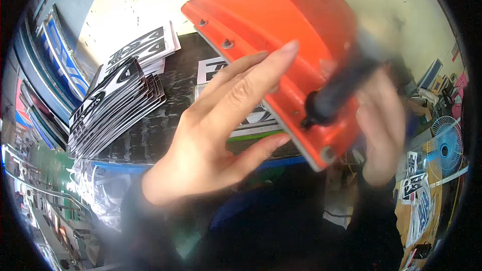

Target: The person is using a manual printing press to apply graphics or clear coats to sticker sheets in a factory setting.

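An orange metal machine [271, 25] with bolts along its flange fills the upper middle. From its right side juts a thick black lever handle [339, 95], smeared by motion. My right hand [384, 125], also blurred, is at this handle, with fingertips showing on its far side. My left hand [216, 120] is open in front of the machine's lower edge, fingers stretched toward it and thumb apart. Under and behind my left hand lie printed black-and-white sheets [253, 126] with a green strip at their near edge, partly hidden by the hand and machine.
Left on the black marbled table [173, 90] lies a fanned stack of printed black-and-white cards [118, 105], with another stack [145, 45] behind it. White scrap strips [98, 190] hang below the table's blue edge. A blue fan [444, 148] stands at the right.
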A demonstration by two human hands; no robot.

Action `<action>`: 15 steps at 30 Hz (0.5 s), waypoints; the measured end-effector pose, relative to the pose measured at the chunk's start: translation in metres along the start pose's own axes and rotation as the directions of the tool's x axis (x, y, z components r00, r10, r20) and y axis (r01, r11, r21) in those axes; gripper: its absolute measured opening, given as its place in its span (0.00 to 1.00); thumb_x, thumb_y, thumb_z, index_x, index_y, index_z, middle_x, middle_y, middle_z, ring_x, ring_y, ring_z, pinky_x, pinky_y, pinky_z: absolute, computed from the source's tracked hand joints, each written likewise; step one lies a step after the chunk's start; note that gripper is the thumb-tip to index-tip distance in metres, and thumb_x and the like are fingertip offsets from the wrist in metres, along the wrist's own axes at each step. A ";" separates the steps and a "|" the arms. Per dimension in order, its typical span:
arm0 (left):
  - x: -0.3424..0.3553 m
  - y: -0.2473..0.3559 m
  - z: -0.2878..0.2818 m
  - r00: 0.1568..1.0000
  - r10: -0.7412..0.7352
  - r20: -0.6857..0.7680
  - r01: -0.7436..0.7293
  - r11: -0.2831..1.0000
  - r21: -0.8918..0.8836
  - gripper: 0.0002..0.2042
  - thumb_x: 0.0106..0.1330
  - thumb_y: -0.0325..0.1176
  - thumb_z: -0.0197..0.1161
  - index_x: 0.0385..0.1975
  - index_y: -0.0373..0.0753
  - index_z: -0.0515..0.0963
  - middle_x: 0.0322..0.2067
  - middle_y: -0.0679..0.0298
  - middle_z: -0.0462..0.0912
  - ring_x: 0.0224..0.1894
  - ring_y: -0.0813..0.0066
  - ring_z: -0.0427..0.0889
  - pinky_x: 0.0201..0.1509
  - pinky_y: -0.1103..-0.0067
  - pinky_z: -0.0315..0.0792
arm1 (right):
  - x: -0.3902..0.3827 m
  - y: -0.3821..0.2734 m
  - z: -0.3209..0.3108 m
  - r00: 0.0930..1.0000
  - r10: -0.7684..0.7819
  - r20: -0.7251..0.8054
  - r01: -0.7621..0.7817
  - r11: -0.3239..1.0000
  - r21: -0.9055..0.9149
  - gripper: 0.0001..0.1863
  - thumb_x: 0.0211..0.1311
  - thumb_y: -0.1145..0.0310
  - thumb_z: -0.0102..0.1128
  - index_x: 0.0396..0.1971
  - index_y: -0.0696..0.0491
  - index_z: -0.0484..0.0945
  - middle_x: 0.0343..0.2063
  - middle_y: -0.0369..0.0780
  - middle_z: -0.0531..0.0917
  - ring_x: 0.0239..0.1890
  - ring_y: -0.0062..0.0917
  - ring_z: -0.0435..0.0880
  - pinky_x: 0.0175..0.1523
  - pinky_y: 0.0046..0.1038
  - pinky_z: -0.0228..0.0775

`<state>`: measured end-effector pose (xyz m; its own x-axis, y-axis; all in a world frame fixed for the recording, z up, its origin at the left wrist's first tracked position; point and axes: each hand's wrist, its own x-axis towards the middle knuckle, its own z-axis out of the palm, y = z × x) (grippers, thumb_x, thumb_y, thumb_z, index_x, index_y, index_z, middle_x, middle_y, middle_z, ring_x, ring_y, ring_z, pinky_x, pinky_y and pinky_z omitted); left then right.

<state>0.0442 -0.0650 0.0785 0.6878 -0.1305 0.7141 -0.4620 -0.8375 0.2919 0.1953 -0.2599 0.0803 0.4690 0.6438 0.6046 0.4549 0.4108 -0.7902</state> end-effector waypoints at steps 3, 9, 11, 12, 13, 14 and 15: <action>0.011 0.014 0.001 0.985 0.050 -0.163 -0.045 0.998 0.032 0.50 0.52 0.25 0.70 0.68 0.31 0.39 0.60 0.39 0.66 0.56 0.56 0.75 0.57 0.68 0.71 | 0.015 0.016 -0.014 0.966 -0.197 -0.164 0.134 0.933 -0.334 0.29 0.60 0.72 0.54 0.61 0.65 0.60 0.59 0.48 0.70 0.64 0.31 0.66 0.67 0.33 0.53; 0.005 0.035 -0.025 0.894 0.022 -0.447 0.138 0.937 0.322 0.36 0.56 0.25 0.67 0.63 0.32 0.54 0.56 0.43 0.70 0.46 0.59 0.82 0.46 0.74 0.81 | 0.078 0.059 -0.092 0.591 -0.798 -0.122 -0.065 0.104 -0.992 0.27 0.56 0.70 0.63 0.57 0.50 0.70 0.54 0.42 0.74 0.57 0.34 0.73 0.63 0.31 0.61; 0.002 0.031 -0.034 0.916 0.055 -0.398 0.108 0.921 0.374 0.31 0.56 0.24 0.67 0.59 0.32 0.60 0.52 0.46 0.74 0.46 0.63 0.82 0.45 0.77 0.79 | 0.084 0.063 -0.103 0.585 -0.795 -0.164 -0.001 0.201 -0.980 0.25 0.53 0.69 0.66 0.54 0.48 0.73 0.52 0.41 0.75 0.55 0.32 0.74 0.60 0.30 0.66; 0.000 0.030 -0.037 0.892 0.068 -0.447 0.119 0.919 0.376 0.28 0.56 0.23 0.67 0.56 0.32 0.63 0.50 0.48 0.76 0.46 0.65 0.82 0.45 0.79 0.78 | 0.086 0.063 -0.105 0.585 -0.781 -0.218 0.062 0.311 -0.948 0.24 0.52 0.69 0.67 0.52 0.48 0.75 0.50 0.40 0.75 0.53 0.31 0.75 0.57 0.30 0.68; -0.002 0.030 -0.038 0.877 0.056 -0.478 0.166 0.897 0.410 0.26 0.57 0.23 0.66 0.55 0.32 0.65 0.48 0.49 0.77 0.45 0.66 0.82 0.44 0.80 0.78 | 0.086 0.063 -0.104 0.590 -0.780 -0.207 0.072 0.306 -0.949 0.24 0.52 0.69 0.67 0.52 0.48 0.75 0.50 0.40 0.75 0.53 0.31 0.75 0.57 0.30 0.68; -0.003 0.030 -0.040 0.860 0.045 -0.508 0.215 0.872 0.440 0.24 0.58 0.22 0.66 0.54 0.32 0.66 0.46 0.50 0.78 0.44 0.68 0.82 0.43 0.81 0.77 | 0.086 0.062 -0.103 0.595 -0.781 -0.188 0.175 0.355 -0.918 0.23 0.51 0.70 0.68 0.49 0.50 0.75 0.49 0.40 0.76 0.52 0.30 0.75 0.56 0.30 0.69; -0.005 0.031 -0.040 0.843 0.033 -0.537 0.264 0.845 0.465 0.22 0.59 0.22 0.65 0.53 0.33 0.67 0.45 0.51 0.80 0.43 0.69 0.82 0.42 0.82 0.77 | 0.087 0.060 -0.101 0.598 -0.783 -0.170 0.275 0.400 -0.874 0.22 0.50 0.71 0.69 0.47 0.51 0.75 0.49 0.40 0.76 0.50 0.28 0.76 0.54 0.30 0.70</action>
<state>0.0039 -0.0689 0.1098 0.2636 0.1476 0.9533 0.0515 -0.9890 0.1389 0.3399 -0.2446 0.0956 0.0532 -0.0464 0.9975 0.9727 -0.2235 -0.0622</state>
